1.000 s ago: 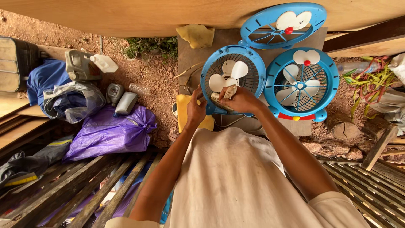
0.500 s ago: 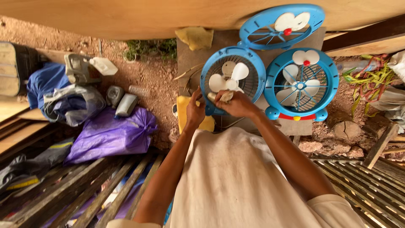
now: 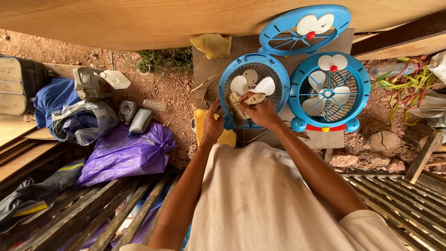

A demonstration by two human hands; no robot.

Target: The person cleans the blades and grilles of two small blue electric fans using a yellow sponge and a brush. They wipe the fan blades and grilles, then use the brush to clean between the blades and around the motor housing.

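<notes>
The right hand (image 3: 260, 111) has shifted little, fingers gripping a brush (image 3: 238, 105); left hand's (image 3: 213, 126) fingers grip the fan (image 3: 254, 90) rim.

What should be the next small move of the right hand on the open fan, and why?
Probably draw the brush on across the white blades. The right hand holds it against the open fan, whose front grille lies apart behind it, and the left hand is at the rim, seemingly steadying it.
</notes>
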